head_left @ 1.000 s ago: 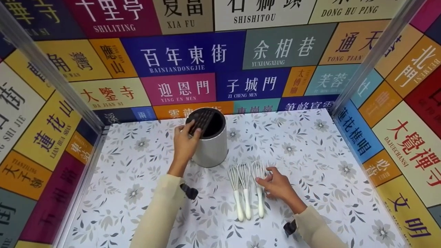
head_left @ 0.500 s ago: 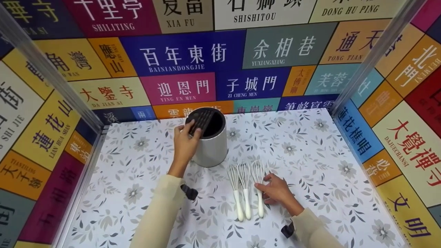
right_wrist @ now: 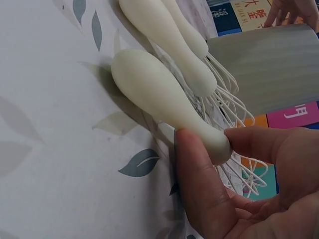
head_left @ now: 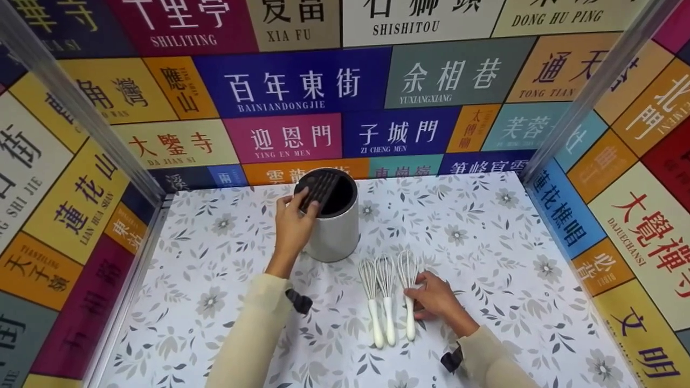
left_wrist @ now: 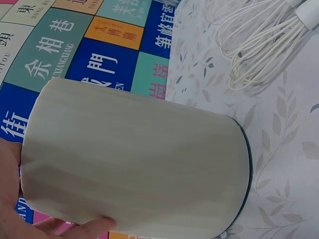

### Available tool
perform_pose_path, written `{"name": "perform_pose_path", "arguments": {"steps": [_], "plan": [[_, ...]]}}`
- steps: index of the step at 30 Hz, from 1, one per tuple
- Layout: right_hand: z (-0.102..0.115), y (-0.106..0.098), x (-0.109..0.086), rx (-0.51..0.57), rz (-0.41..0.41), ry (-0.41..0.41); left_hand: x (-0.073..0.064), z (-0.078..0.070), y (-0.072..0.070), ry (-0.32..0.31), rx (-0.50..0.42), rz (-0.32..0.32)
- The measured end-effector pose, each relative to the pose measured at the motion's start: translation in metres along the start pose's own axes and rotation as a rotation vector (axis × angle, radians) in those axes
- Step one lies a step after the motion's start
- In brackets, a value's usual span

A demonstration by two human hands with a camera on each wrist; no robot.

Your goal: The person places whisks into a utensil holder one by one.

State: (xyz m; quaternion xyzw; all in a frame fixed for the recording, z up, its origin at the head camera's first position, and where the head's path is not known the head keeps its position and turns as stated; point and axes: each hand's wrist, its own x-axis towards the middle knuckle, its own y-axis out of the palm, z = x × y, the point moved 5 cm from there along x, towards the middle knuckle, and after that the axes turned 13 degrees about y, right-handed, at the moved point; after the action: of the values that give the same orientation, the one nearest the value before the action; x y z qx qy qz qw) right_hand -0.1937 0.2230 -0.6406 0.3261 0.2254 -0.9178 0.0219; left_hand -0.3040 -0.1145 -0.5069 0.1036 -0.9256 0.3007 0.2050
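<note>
A grey cylindrical utensil holder (head_left: 333,234) with a black rim stands upright near the back of the table. A black ridged insert (head_left: 321,189) covers the left part of its opening. My left hand (head_left: 294,223) grips the holder at its left rim, fingers over the insert; the left wrist view shows a fingertip against the outer wall (left_wrist: 134,154). Three whisks with cream handles lie side by side in front of it. My right hand (head_left: 435,296) pinches the rightmost whisk (right_wrist: 149,89) between thumb and finger, where handle meets wires. The other two whisks (head_left: 375,318) lie just left.
White leaf-patterned cloth (head_left: 215,334) covers the table. Colourful sign-printed panels (head_left: 291,81) rise behind and along both sides, with metal posts (head_left: 571,108) at the corners.
My right hand has slid down from the rightmost whisk's wire head to the top of its handle and pinches it. My left hand has stayed on the holder. The head view shifts slightly.
</note>
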Motion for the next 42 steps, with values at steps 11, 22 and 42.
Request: {"name": "perform_pose_path", "arguments": {"steps": [11,22,42], "plan": [[0.016,-0.008,0.001,0.040,0.039,0.002,0.000,0.000,0.000,-0.001,0.007,-0.002],[0.058,-0.018,-0.003,0.115,0.082,-0.060,0.000,0.001,0.000,0.000,0.010,-0.005],[0.159,-0.036,-0.026,0.152,0.119,-0.209,-0.002,-0.001,0.000,0.000,0.005,0.003]]}}
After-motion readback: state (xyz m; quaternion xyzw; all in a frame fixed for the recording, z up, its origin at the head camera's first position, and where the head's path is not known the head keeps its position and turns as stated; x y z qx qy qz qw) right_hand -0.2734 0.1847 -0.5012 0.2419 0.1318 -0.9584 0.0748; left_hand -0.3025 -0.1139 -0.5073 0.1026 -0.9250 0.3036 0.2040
